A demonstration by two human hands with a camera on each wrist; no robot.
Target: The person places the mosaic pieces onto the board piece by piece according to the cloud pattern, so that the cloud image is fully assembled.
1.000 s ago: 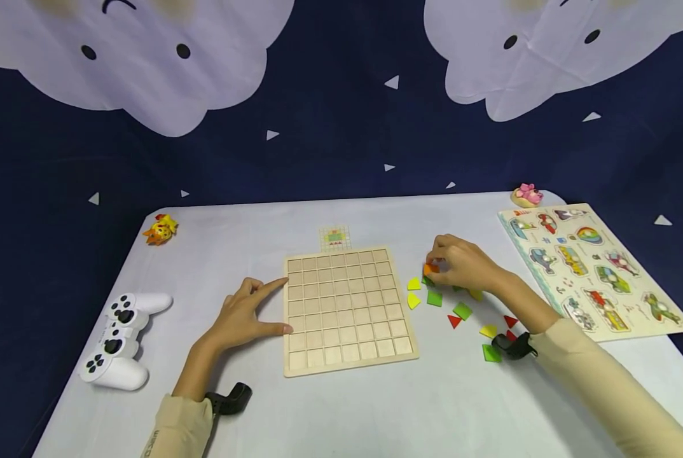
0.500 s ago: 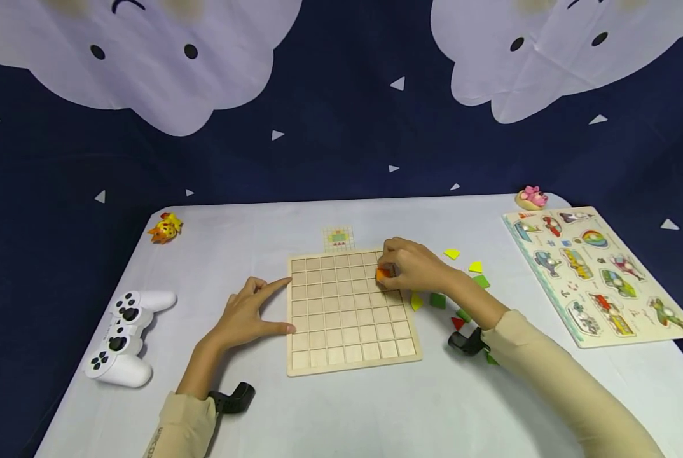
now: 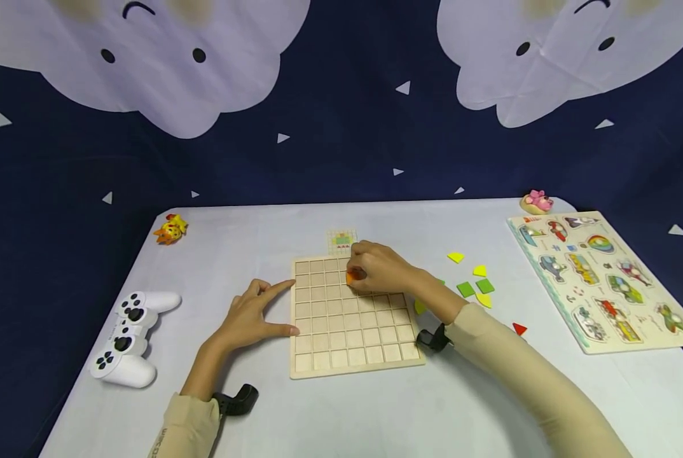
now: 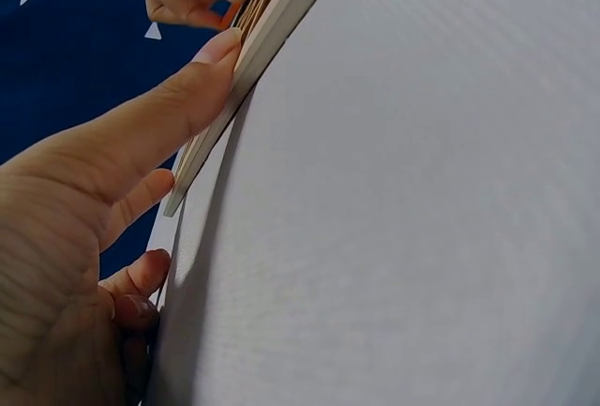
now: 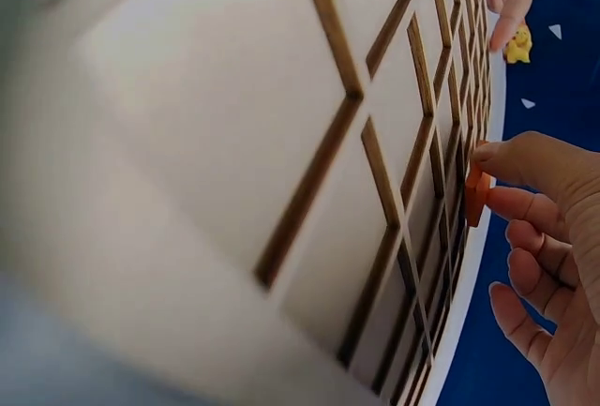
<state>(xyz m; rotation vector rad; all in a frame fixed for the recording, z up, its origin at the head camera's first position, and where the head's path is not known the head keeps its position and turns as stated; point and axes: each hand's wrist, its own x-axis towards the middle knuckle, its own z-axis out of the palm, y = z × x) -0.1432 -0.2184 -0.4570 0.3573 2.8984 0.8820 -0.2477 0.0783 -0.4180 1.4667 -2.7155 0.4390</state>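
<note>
My right hand (image 3: pixel 378 270) pinches the small orange flat piece (image 3: pixel 351 277) over the far rows of the square wooden grid board (image 3: pixel 353 312). My left hand (image 3: pixel 250 315) rests flat, steadying its edge. If the piece tilts, I think it may catch on a divider.

The orange piece (image 3: pixel 351 277) is mostly covered by the right hand (image 3: pixel 378 268); only a sliver shows in the right wrist view, so its shape cannot be told. That view cuts off the wooden grid board (image 5: pixel 281 143) on 3 sides and blurs its near cells. The left wrist view shows the board only edge-on, with the left hand (image 4: pixel 84 237) cropped at the frame's left and bottom. The pattern card (image 3: pixel 341 240) at the board's far edge is too small to read. The right forearm hides some coloured pieces (image 3: pixel 466 289) beside the board's right edge.
</note>
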